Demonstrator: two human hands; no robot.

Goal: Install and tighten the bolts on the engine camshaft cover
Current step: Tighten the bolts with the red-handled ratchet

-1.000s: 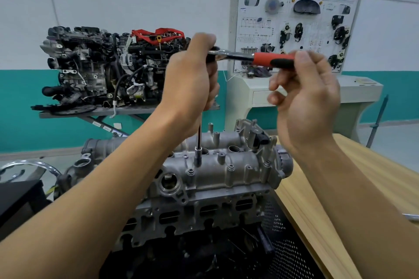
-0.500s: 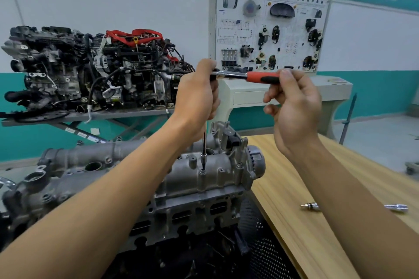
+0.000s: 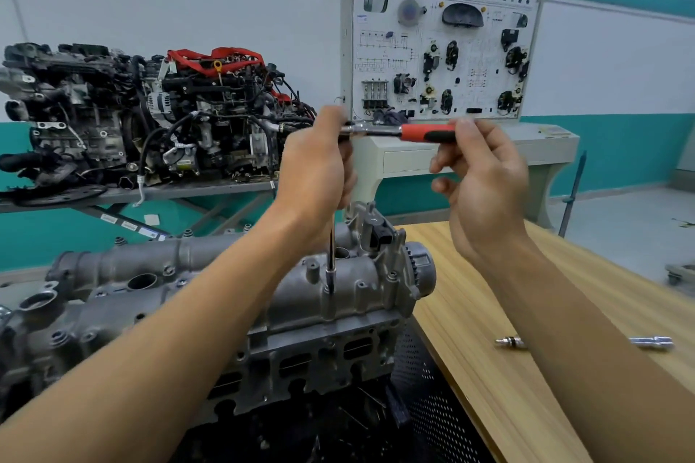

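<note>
The grey cast camshaft cover [image 3: 210, 297] lies across the lower middle, on top of the engine. A ratchet wrench [image 3: 421, 133] with a red and black handle is held level above it. Its long thin extension [image 3: 331, 256] drops straight down, and the socket at its tip sits on a bolt boss near the cover's right end. My left hand [image 3: 317, 169] grips the ratchet head and the top of the extension. My right hand [image 3: 485, 180] pinches the red handle's far end between the fingertips. The bolt under the socket is hidden.
A wooden bench [image 3: 489, 368] runs along the right, with two small metal sockets or bits [image 3: 650, 343] lying on it. A complete engine [image 3: 150, 116] stands on a stand at the back left. A white training panel [image 3: 443, 45] on a console stands behind my hands.
The view has shifted right along the cover. The extension and socket now stand on a boss nearer the cover's right end. Both hands keep their hold on the ratchet.
</note>
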